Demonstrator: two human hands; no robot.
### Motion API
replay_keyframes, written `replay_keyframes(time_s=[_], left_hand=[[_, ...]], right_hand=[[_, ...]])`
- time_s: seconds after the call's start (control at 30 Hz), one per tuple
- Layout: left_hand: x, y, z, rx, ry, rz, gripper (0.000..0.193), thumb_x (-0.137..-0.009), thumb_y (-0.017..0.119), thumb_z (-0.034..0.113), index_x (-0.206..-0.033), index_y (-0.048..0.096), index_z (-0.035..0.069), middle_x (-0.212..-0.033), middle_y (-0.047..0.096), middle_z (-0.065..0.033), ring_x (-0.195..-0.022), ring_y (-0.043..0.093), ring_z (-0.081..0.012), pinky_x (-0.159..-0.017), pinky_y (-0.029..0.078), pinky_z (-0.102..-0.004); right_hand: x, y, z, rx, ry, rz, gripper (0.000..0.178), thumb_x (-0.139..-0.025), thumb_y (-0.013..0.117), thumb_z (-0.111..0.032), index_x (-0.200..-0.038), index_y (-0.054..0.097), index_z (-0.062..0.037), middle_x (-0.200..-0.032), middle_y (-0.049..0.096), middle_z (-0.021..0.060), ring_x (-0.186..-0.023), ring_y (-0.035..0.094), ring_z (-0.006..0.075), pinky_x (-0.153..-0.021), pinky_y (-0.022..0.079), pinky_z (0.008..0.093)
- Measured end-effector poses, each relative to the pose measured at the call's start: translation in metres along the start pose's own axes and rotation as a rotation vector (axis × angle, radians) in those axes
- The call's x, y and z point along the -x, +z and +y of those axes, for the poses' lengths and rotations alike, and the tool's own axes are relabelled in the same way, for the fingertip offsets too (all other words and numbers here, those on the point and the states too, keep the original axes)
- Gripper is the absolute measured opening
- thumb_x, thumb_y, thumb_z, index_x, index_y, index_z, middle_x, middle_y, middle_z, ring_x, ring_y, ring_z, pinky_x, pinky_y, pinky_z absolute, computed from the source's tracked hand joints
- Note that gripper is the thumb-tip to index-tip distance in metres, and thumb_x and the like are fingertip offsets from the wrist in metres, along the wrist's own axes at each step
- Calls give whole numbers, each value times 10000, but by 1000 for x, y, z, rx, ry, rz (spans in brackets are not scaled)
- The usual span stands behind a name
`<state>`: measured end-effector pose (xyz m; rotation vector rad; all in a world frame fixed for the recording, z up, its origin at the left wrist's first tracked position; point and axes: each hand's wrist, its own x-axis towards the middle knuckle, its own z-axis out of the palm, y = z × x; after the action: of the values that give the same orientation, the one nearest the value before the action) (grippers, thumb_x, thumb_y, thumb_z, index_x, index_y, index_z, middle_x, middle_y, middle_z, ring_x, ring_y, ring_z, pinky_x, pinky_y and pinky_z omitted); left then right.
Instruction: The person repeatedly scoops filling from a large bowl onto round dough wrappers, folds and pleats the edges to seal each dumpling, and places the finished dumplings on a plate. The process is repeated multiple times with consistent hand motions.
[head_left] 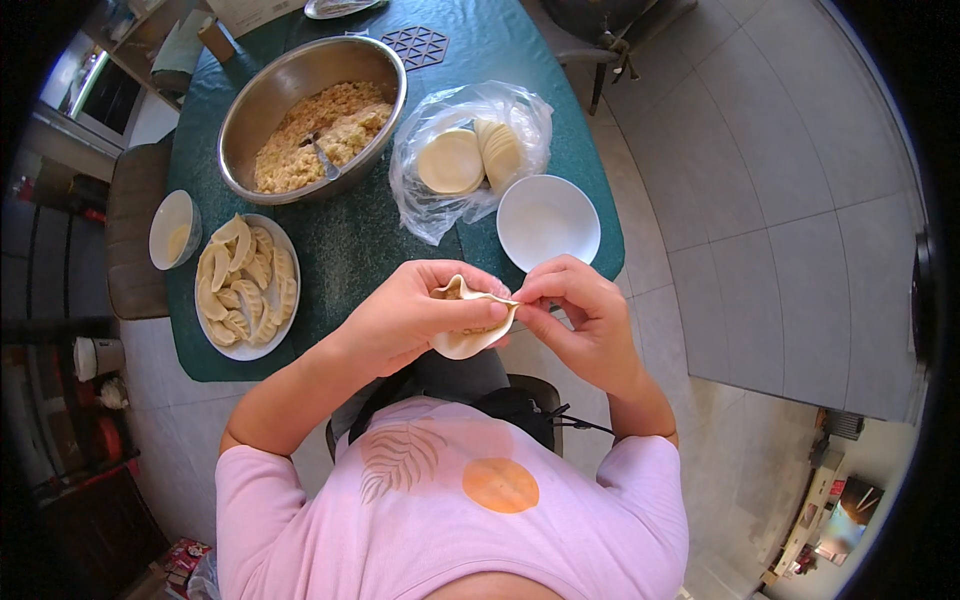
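Note:
In front of my chest, past the table's near edge, a round dumpling wrapper (460, 346) is folded loosely around some filling. My left hand (425, 310) cradles it, with the thumb across its open side. The thumb and fingers of my right hand (575, 315) pinch the wrapper's right end together. A little filling shows at the left end of the fold. Just beyond my hands stands a white bowl (548, 222). Farther off, a clear plastic bag (425, 212) holds stacks of round wrappers (450, 162).
A large steel basin (235, 150) of filling with a spoon (325, 160) stands at the back left. Finished dumplings lie on a white plate (291, 320), beside a small bowl (172, 222). A dark lattice trivet (415, 47) lies on the green-covered table (340, 270).

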<state>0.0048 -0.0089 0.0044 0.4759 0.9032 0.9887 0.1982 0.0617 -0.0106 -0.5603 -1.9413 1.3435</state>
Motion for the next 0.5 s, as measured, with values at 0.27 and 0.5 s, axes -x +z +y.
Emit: replay_keyframes(time_s=[0.27,0.5], left_hand=[[0,-9,-3,4,58,46,171,-851,641,79,-989,599,-14,-968,654,-141,-870,659,-173,-737,540,-265],[2,-1,-3,-84,147,30,136,-849,645,62,-971,607,15,-976,645,-127,-844,655,-177,-700,546,-277]], right_hand=[[-5,-2,-9,95,31,2,194,-739,684,50,-913,618,-4,-867,602,87,-753,601,166,-623,478,249],[-8,-5,-9,239,-189,-95,256,-740,687,42,-973,603,-18,-847,607,104,-725,601,239,-615,486,306]])
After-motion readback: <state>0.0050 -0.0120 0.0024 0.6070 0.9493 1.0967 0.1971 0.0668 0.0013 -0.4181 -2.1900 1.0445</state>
